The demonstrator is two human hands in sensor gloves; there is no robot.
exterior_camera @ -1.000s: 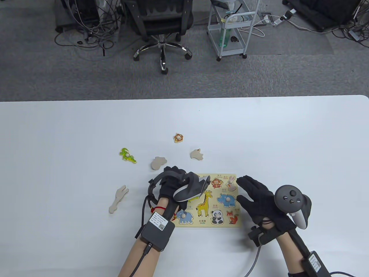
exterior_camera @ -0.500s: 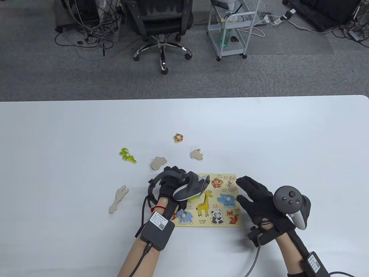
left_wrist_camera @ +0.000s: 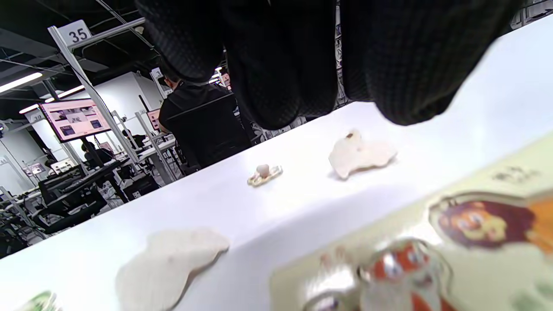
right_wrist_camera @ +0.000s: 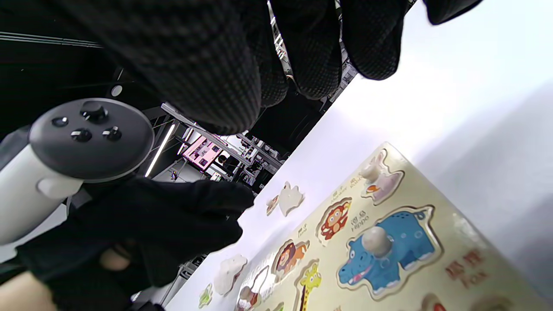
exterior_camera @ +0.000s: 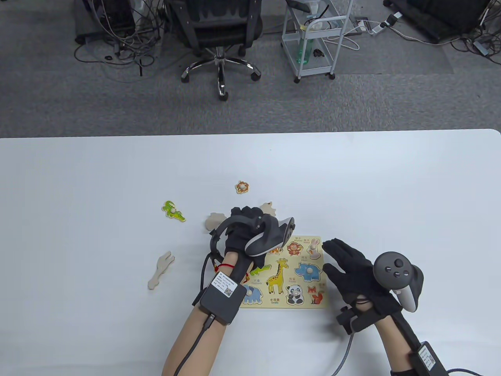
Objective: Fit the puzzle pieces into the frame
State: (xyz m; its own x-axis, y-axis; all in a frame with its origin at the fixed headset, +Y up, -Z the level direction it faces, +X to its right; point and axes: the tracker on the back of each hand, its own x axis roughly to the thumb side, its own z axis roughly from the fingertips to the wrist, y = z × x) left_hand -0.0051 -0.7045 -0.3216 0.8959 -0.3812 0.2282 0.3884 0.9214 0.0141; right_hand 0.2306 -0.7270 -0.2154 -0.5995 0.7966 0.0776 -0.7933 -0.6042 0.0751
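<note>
- The puzzle frame (exterior_camera: 303,303) lies flat on the white bench (exterior_camera: 391,188), near the front edge, between the two hands.
- Seated in the frame as far as I can see: monkey (exterior_camera: 294,248), rabbit (exterior_camera: 313,246), hippo (exterior_camera: 309,271), giraffe (exterior_camera: 277,277), panda (exterior_camera: 294,293), fox (exterior_camera: 315,295) and elephant (exterior_camera: 251,294). The lion slot with its printed lion (left_wrist_camera: 484,222) is uncovered in the left wrist view.
- The left hand (exterior_camera: 243,231) sits over the frame's far-left corner, fingers pointing away toward the loose pieces. Its fingertips (left_wrist_camera: 281,86) hang above the bench in the wrist view with nothing between them, so it looks relaxed and not holding anything.
- The right hand (exterior_camera: 350,264) rests at the frame's right edge, fingers straight and spread, gripping nothing. Whether it actually touches the frame, can't tell.
- Loose pieces beyond the frame: a colourful lion piece (exterior_camera: 242,187) furthest back, a green crocodile piece (exterior_camera: 173,210) off to the left, and three plain wood-side-up pieces: one (exterior_camera: 269,207) and another (exterior_camera: 213,220) just beside the left hand's fingers, plus a long one (exterior_camera: 160,270) well apart on the left.
</note>
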